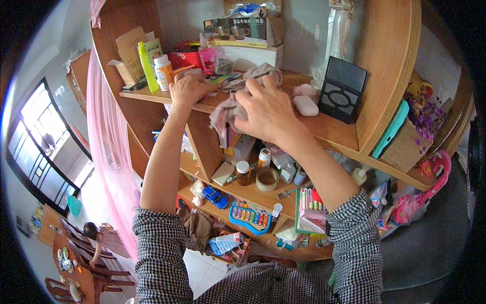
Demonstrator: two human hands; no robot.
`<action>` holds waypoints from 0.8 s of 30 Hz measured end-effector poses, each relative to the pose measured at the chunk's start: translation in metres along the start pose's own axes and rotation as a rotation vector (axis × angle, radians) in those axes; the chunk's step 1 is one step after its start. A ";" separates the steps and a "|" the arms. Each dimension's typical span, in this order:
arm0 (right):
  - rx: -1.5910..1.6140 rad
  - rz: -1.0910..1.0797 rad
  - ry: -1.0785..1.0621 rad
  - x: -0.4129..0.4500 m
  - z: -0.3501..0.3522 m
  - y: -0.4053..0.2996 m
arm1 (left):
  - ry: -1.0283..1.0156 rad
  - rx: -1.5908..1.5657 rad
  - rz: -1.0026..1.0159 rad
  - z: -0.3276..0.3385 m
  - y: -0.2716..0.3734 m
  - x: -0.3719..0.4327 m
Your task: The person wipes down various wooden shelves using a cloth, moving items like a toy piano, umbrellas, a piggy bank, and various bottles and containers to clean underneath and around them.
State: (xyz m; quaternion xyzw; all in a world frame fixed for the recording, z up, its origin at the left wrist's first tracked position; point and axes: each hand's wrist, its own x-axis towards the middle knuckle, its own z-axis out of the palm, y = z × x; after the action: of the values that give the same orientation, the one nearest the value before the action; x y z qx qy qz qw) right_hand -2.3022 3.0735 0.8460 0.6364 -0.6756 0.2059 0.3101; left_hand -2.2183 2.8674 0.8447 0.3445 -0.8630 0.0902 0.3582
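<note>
My right hand (267, 110) grips a crumpled grey cloth (228, 112) at the front edge of the upper wooden shelf (322, 131). Part of the cloth hangs over that edge, and part lies on the board behind my fingers. On the same shelf, my left hand (190, 89) reaches in beside a white bottle with an orange label (163, 72). Its fingertips are among small items, and whether they hold any of them is hidden. A yellow-green spray bottle (148, 66) stands left of the white bottle. Right of my right hand lie a white rounded case (305, 105) and a black palette-like case (343, 89), propped up.
Boxes (243, 32) are stacked at the shelf's back, near a silvery statue-like ornament (336, 34). Lower shelves hold a brown jar (243, 173), a woven pot (267, 178), a blue toy car (215, 197) and a toy xylophone (250, 216). Another person (104, 239) stands by a table far left.
</note>
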 end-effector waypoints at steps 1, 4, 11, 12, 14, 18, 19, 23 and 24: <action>0.025 -0.036 0.021 -0.005 -0.005 -0.001 | 0.005 0.002 -0.003 0.004 -0.006 0.005; 0.034 -0.095 0.137 -0.018 -0.011 -0.001 | -0.080 -0.212 -0.020 0.014 -0.019 0.015; 0.204 -0.105 0.573 -0.009 -0.026 0.015 | 0.040 -0.316 0.104 0.016 -0.011 0.012; 0.371 0.023 0.622 -0.005 -0.035 0.015 | 0.055 -0.328 0.100 0.016 -0.013 0.012; 0.685 0.210 0.695 0.002 -0.051 0.017 | 0.000 -0.300 0.034 0.002 -0.004 0.006; 0.949 0.131 0.799 0.010 -0.095 0.005 | -0.037 -0.377 0.172 0.001 -0.008 0.003; 1.122 0.094 0.765 0.010 -0.105 -0.002 | -0.043 -0.373 0.170 0.000 -0.006 0.001; 0.991 0.120 0.914 0.009 -0.124 0.001 | -0.122 -0.389 0.177 -0.006 0.005 -0.005; 1.120 0.021 0.886 0.006 -0.128 0.002 | -0.107 -0.406 0.210 -0.008 0.011 -0.008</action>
State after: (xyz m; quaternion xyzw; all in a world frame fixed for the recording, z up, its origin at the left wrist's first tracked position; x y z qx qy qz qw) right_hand -2.2844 3.1548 0.9429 0.5498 -0.2848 0.7644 0.1799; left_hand -2.2175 2.8833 0.8462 0.1779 -0.9123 -0.0670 0.3627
